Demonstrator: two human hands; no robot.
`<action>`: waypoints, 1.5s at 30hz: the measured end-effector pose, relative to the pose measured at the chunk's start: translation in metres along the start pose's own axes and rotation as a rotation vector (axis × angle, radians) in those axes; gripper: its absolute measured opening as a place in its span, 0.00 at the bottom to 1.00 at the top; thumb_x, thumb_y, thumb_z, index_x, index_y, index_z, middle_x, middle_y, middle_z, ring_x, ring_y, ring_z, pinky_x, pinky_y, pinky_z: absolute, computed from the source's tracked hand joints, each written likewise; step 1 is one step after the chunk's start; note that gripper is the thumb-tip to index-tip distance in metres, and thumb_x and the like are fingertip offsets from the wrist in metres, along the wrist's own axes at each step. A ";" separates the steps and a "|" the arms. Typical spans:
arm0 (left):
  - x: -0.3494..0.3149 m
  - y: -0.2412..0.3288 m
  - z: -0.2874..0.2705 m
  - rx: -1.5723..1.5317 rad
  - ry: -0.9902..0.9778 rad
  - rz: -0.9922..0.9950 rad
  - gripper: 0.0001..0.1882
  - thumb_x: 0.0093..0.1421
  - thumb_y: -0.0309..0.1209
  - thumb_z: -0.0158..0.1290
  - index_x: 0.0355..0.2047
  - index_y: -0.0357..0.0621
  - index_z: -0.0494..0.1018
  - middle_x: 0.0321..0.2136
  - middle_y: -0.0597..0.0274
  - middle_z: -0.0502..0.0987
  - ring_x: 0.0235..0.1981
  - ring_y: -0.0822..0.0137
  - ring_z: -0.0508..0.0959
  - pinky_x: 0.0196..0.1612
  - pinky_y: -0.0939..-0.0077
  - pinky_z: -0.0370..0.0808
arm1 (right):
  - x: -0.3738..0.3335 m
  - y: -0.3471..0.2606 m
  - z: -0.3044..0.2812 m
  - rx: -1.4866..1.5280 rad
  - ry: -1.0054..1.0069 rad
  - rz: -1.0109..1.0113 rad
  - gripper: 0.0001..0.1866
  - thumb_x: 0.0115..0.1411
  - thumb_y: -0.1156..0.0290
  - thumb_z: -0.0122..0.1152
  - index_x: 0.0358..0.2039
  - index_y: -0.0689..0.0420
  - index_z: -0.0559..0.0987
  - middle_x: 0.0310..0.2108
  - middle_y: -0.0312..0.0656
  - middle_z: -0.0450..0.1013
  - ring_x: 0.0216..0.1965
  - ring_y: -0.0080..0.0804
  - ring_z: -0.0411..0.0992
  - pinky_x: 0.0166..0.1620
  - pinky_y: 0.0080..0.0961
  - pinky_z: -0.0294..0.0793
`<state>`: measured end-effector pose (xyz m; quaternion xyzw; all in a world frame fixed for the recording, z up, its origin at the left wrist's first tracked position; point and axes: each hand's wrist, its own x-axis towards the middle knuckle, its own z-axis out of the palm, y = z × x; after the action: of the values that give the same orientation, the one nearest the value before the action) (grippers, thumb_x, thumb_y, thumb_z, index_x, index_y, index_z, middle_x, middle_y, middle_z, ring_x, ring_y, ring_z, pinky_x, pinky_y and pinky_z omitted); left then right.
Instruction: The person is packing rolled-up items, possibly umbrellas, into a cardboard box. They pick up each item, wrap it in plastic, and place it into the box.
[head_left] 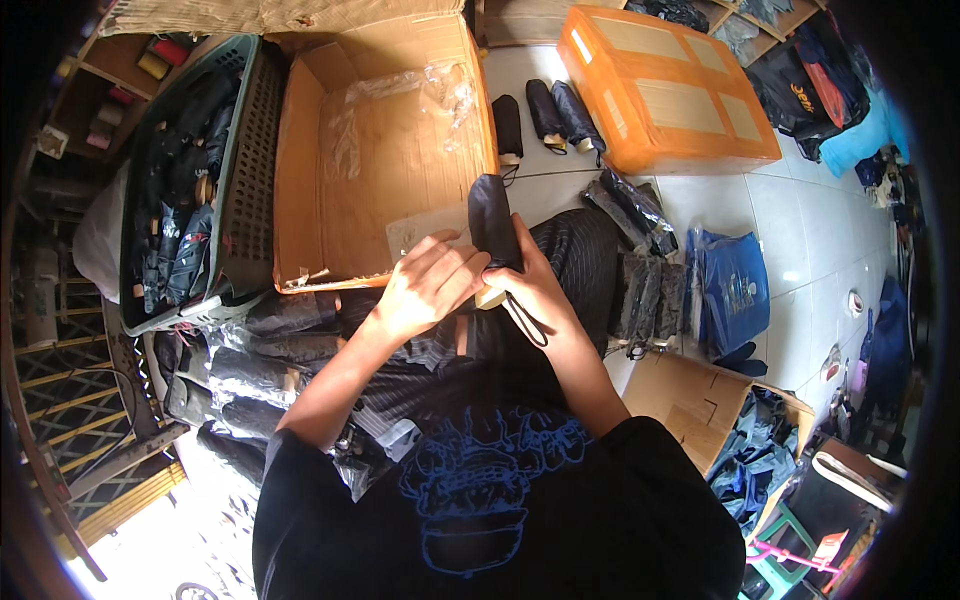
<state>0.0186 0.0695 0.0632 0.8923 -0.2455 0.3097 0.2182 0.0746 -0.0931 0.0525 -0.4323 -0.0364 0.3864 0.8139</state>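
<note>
A folded compact umbrella (490, 215) in a black sleeve stands nearly upright before my chest. Its pale yellowish handle end (489, 297) shows at the bottom, and a black wrist strap (526, 322) loops down from it. My right hand (538, 290) is wrapped round its lower part from the right. From the left, my left hand (432, 284) closes its curled fingers on the sleeve just above the handle; its fingertips are partly hidden. Just behind the umbrella is the right edge of an open cardboard box (400, 130) with clear plastic wrap inside.
To the left, a green plastic crate (262, 110) holds several black umbrellas. Plastic-wrapped umbrellas (250, 375) lie beside my left arm. Three folded umbrellas (545, 115) rest on the tiles near an orange-taped box (670, 95). A blue bag (735, 290) and an open carton (700, 405) are at right.
</note>
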 end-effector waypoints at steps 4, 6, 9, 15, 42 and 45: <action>0.003 -0.005 0.001 0.015 0.022 0.026 0.14 0.48 0.25 0.63 0.35 0.36 0.74 0.30 0.59 0.77 0.31 0.60 0.79 0.44 0.61 0.80 | 0.005 0.001 -0.006 0.094 -0.074 0.037 0.43 0.52 0.88 0.52 0.67 0.56 0.47 0.44 0.42 0.66 0.41 0.25 0.70 0.44 0.22 0.72; -0.001 -0.006 0.003 -0.011 0.039 0.011 0.13 0.49 0.23 0.62 0.34 0.36 0.74 0.29 0.59 0.77 0.30 0.61 0.80 0.44 0.61 0.80 | 0.002 0.004 -0.005 0.096 -0.076 0.000 0.33 0.52 0.86 0.52 0.60 0.62 0.58 0.45 0.42 0.67 0.46 0.26 0.71 0.48 0.23 0.71; -0.011 -0.006 0.010 -0.089 0.091 -0.029 0.10 0.52 0.22 0.60 0.34 0.35 0.73 0.28 0.58 0.77 0.30 0.62 0.80 0.48 0.60 0.79 | 0.004 0.001 -0.003 0.094 -0.111 -0.006 0.38 0.52 0.87 0.53 0.64 0.64 0.54 0.48 0.43 0.67 0.47 0.25 0.70 0.49 0.22 0.71; -0.018 0.015 0.022 -0.184 0.119 -0.241 0.11 0.53 0.20 0.59 0.35 0.35 0.71 0.31 0.55 0.78 0.33 0.57 0.81 0.51 0.58 0.78 | 0.002 0.010 -0.005 -0.056 0.147 -0.149 0.48 0.50 0.89 0.56 0.69 0.62 0.44 0.45 0.40 0.68 0.39 0.20 0.68 0.42 0.17 0.72; -0.001 0.014 0.006 0.061 0.143 -0.301 0.15 0.48 0.21 0.61 0.37 0.39 0.75 0.33 0.57 0.77 0.34 0.58 0.80 0.52 0.59 0.76 | -0.005 0.021 0.007 -0.108 0.113 -0.357 0.41 0.55 0.88 0.60 0.66 0.65 0.52 0.65 0.44 0.51 0.62 0.29 0.57 0.61 0.26 0.63; 0.001 0.011 0.005 0.056 0.048 -0.272 0.15 0.48 0.22 0.62 0.38 0.39 0.75 0.33 0.58 0.76 0.36 0.57 0.80 0.51 0.61 0.77 | -0.004 0.021 0.002 -0.109 0.129 -0.346 0.39 0.56 0.87 0.59 0.66 0.65 0.53 0.64 0.43 0.52 0.58 0.27 0.61 0.58 0.23 0.67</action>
<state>0.0151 0.0584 0.0627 0.9154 -0.1084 0.3054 0.2389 0.0581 -0.0877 0.0395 -0.4871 -0.0790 0.2094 0.8442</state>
